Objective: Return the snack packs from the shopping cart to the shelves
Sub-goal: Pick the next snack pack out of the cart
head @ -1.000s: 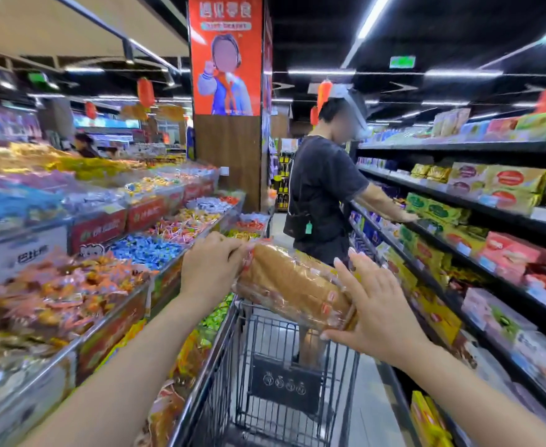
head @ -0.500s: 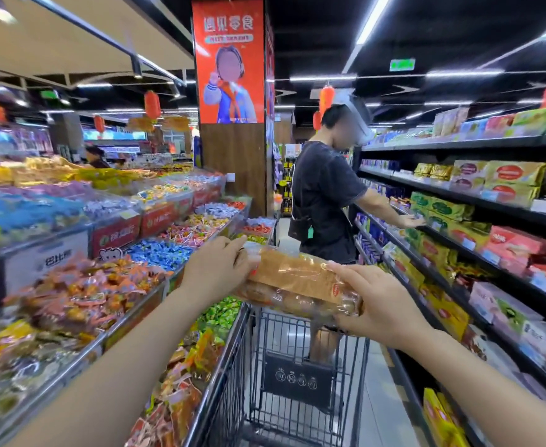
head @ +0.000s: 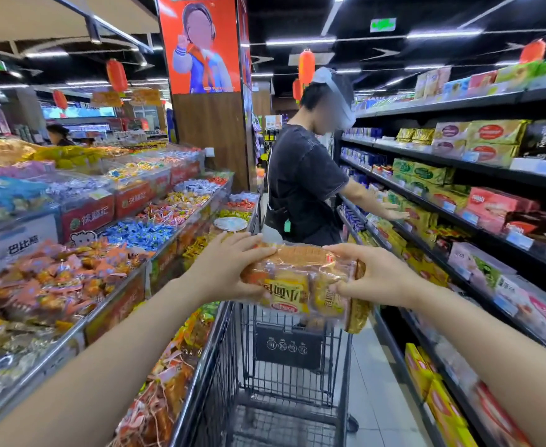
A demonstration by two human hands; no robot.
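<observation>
A clear snack pack [head: 300, 285] of small orange-yellow wrapped buns is held in the air above the shopping cart [head: 284, 366]. My left hand [head: 229, 269] grips its left end, fingers curled over the top. My right hand [head: 375, 279] grips its right end, thumb underneath. The pack's printed front faces me. The cart basket below looks bare in the part I can see. Dark shelves [head: 458, 221] with boxed and bagged snacks run along the right.
A person in a black shirt [head: 304, 182] stands just beyond the cart, reaching into the right shelves. Tiered bins of loose candy [head: 104, 221] line the left side. A wooden pillar with a red poster [head: 207, 91] rises ahead.
Both hands have rotated the pack so its printed front now faces me, and lowered it slightly. The view has come closer to the cart.
</observation>
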